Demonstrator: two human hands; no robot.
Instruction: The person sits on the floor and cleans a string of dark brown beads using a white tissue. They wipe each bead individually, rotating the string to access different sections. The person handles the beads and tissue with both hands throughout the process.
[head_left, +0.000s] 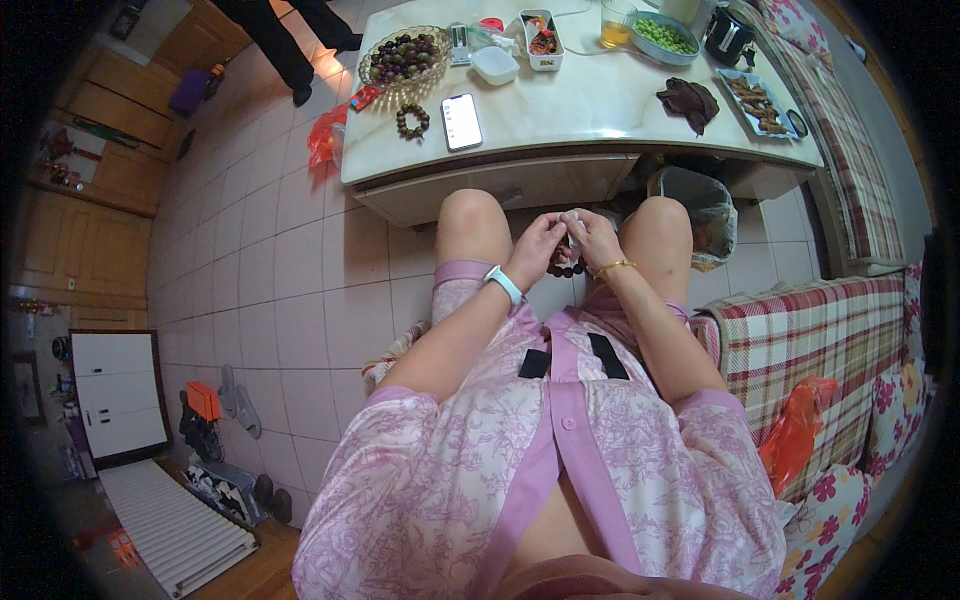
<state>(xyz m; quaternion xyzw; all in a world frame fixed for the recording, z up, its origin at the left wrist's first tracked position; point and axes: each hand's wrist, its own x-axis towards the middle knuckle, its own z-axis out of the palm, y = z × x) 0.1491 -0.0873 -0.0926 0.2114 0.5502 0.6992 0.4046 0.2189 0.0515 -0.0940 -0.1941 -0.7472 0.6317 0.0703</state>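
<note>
Between my knees, both hands are closed and meet at the fingertips. My left hand (538, 248), with a pale-banded watch on its wrist, and my right hand (597, 242), with a thin gold bracelet, pinch a string of dark beads (568, 269) hanging under the fingers. A small white piece (572, 222), like tissue or cloth, sticks up where the fingertips join. The fingers cover part of the beads. Ahead on the table lie a brown bead bracelet (412, 122) and a phone (461, 122) with its screen lit.
The marble-topped table (580, 120) carries a glass bowl (405, 60) of dark round things, a white box (541, 42), a bowl of green pods (663, 38), a brown cloth (688, 104) and a tray (757, 103). A lined bin (697, 218) stands below. Someone's dark-trousered legs (270, 45) are far left.
</note>
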